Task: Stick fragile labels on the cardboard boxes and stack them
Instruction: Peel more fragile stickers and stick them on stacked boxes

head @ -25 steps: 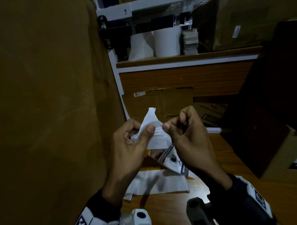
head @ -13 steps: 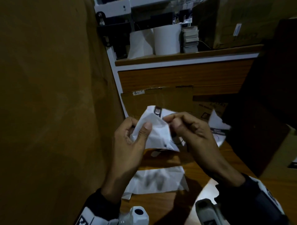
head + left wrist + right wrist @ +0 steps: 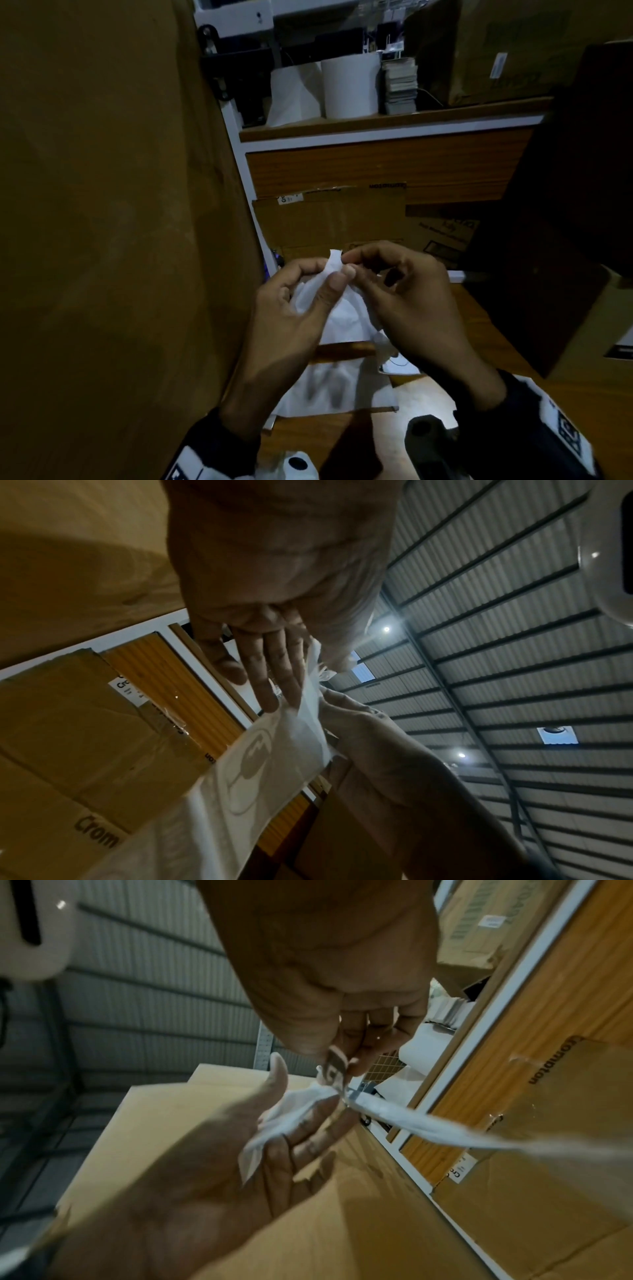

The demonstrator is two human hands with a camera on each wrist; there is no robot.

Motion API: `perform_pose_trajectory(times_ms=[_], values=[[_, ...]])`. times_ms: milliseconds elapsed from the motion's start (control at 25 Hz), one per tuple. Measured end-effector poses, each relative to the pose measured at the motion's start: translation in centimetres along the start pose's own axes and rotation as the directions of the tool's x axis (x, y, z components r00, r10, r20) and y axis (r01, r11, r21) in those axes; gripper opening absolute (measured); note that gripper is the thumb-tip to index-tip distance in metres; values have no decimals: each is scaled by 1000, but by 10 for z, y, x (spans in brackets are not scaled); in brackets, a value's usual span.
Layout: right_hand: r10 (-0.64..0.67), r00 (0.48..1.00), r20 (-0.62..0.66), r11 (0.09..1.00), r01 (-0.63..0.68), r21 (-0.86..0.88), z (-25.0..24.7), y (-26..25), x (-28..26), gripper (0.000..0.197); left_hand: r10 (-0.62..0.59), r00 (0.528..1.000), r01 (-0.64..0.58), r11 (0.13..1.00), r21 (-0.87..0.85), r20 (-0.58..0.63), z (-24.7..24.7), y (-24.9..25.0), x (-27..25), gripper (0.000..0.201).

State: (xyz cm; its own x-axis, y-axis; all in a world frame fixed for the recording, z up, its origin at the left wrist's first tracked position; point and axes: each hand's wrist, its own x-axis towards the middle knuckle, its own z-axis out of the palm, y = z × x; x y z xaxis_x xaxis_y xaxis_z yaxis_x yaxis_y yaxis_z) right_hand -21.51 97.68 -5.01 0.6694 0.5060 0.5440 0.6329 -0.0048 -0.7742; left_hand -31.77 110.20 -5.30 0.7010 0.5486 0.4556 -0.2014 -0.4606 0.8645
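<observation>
**Two hands, one label sheet: peeling stage**

Item 1. Left hand (image 3: 291, 308): thumb and fingers pinch the white label sheet (image 3: 337, 308) near its top corner, the remaining fingers straight behind the paper as a backing. Held above the wooden table (image 3: 479, 329), clear of it.

Item 2. Right hand (image 3: 407, 301): fingertips pinched narrowly on the same top corner of the sheet, touching the left thumb; the right wrist view shows a printed strip gripped between thumb and forefinger.

Item 3. Label sheet: crumpled, hanging between both hands; a round printed emblem shows faintly through it in the left wrist view.

Item 4. Cardboard boxes: a large one (image 3: 102, 240) fills the left side, a flattened one (image 3: 329, 219) leans against the shelf front behind the hands, a dark one (image 3: 565, 205) stands to the right. No label visible on any facing panel.

Item 5. Loose white paper (image 3: 335, 387) lying on the table under the hands.

Assessment: the step in hand appears to be separating the fragile label from its backing. Sticking and stacking not yet begun. The next move likely calls for a steady peel without tearing or folding the adhesive face, then laying it flat on a box panel.
</observation>
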Motion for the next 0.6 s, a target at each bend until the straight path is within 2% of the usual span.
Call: perform_pose_trajectory(times_ms=[80, 160, 240, 360, 480, 600], values=[[-31, 1000, -7, 999, 30, -42, 4, -3, -4, 13, -1, 999, 1, 1000, 9, -38, 1, 0, 1, 23], [-4, 1000, -17, 1000, 4, 24, 7, -5, -4, 21, 7, 995, -1, 998, 58, -100, 2, -1, 2, 10], [47, 997, -58, 993, -41, 110, 7, -4, -2, 25, 13, 989, -6, 999, 49, -150, 7, -2, -1, 5], [125, 984, -128, 969, -94, 227, 6, -3, 2, 27, -31, 982, 19, 998, -64, -185, 16, -3, -3, 10], [206, 959, -195, 947, -145, 288, 6, 1, 3, 27, -53, 978, 39, 997, -71, -203, 19, -4, -6, 23], [240, 952, -189, 904, -148, 401, 3, 2, 5, 24, -70, 973, 49, 994, -96, -218, 18, -7, -7, 24]])
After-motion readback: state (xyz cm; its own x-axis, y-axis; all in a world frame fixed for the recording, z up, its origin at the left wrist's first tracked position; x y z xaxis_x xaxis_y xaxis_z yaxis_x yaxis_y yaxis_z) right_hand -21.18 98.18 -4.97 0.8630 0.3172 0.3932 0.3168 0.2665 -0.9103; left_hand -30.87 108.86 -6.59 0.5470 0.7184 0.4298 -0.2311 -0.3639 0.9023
